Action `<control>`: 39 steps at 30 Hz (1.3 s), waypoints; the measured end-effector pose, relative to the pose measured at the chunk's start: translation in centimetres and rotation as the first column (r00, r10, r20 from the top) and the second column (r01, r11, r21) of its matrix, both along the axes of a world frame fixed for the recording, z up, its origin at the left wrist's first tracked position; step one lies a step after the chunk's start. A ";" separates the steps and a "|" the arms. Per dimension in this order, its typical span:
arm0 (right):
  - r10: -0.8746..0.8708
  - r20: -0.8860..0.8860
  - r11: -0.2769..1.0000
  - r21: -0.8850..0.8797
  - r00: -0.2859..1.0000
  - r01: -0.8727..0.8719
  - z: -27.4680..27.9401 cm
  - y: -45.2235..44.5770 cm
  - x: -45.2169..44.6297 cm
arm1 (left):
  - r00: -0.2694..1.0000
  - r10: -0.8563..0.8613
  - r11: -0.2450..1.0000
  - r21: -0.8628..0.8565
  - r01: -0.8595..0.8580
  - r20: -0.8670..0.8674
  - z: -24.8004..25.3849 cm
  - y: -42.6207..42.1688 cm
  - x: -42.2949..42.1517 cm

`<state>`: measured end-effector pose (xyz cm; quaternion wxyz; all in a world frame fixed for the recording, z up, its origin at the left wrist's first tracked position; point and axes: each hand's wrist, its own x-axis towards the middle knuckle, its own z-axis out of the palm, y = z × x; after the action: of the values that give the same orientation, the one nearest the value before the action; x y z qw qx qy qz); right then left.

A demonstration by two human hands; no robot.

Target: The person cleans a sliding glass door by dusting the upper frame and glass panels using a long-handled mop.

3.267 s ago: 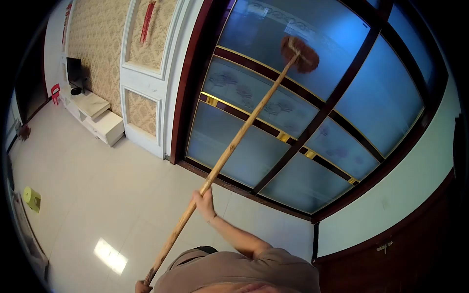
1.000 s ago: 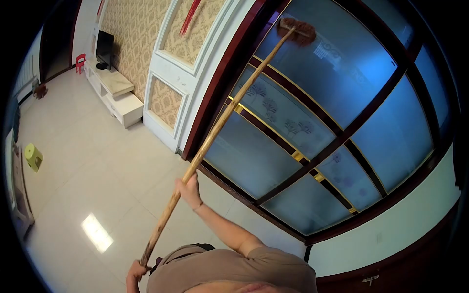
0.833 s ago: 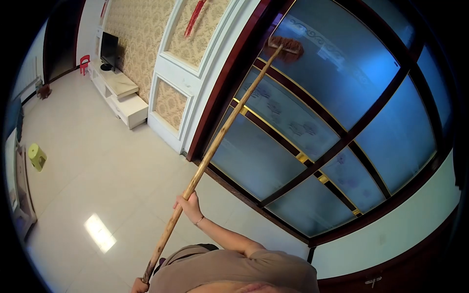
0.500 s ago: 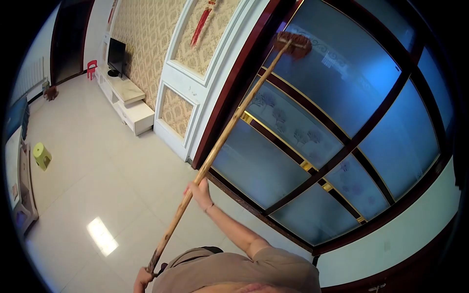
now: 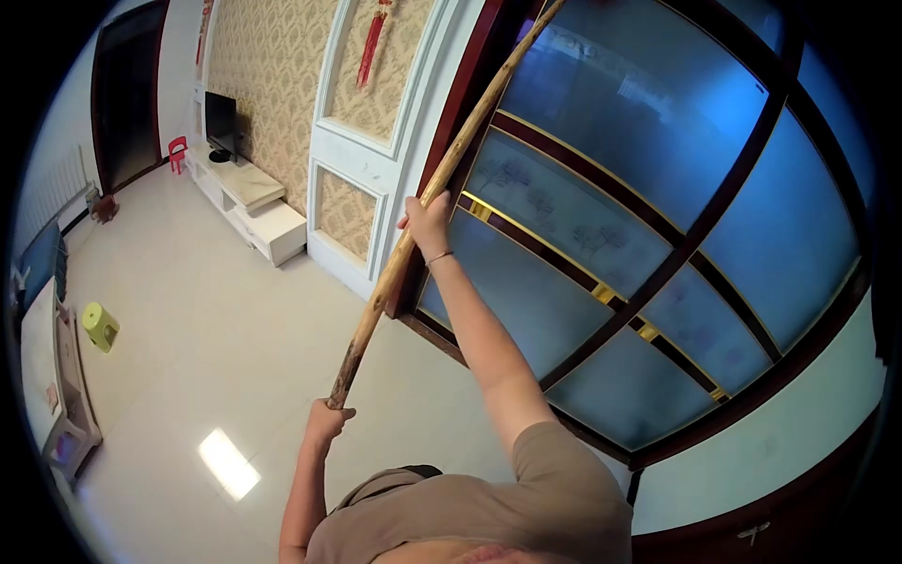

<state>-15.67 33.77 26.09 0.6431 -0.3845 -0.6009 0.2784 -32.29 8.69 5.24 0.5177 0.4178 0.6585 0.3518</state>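
Observation:
A long wooden mop handle (image 5: 381, 291) slants up across the view beside the framed glass sliding doors (image 5: 648, 103). My right hand (image 5: 430, 226), with a thin bracelet at the wrist, is closed around the handle partway up. Lower down, my left hand (image 5: 326, 419) grips its darker bottom end. The pole's top runs past the upper edge of the view, so the mop head is hidden. Dark red and gold bars divide the frosted panes, and some carry a tree pattern.
Left of the doors is a white-trimmed patterned wall (image 5: 352, 216) with a red tassel ornament (image 5: 372, 47). A television (image 5: 222, 122) stands on a low white cabinet (image 5: 272, 226). A green stool (image 5: 99, 326) and a table (image 5: 47, 376) are at left on the tiled floor (image 5: 188, 357).
Both hands have moved upward with the mop, and my right arm is stretched further. The brown mop head, earlier visible against the upper glass, has gone past the top edge.

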 end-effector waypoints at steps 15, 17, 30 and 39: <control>0.115 -0.080 0.983 -0.138 0.990 -0.125 -9.8 -6.6 -2.2 | 0.992 -0.113 0.970 -0.223 0.098 -0.058 -9.3 -11.8 -7.2; 0.111 -0.083 0.986 -0.114 0.990 -0.120 -12.4 -8.1 -2.6 | 0.988 -0.108 0.945 -0.320 0.068 -0.111 -8.7 -14.7 -7.8; 0.188 -0.492 0.719 -0.520 0.850 -0.460 -22.2 -18.8 -3.5 | 0.999 -0.047 0.861 -0.508 0.033 -0.015 -16.4 -32.6 -15.3; 0.074 -0.629 0.642 -0.564 0.774 -0.519 -23.3 -24.7 -0.9 | 0.917 -0.244 0.922 -0.370 0.117 -0.317 -26.6 -36.3 -20.3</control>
<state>-16.54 9.04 2.80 0.5291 -0.3947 -0.2897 0.6931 -52.55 -27.60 -21.38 0.4852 0.4378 0.7503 0.1000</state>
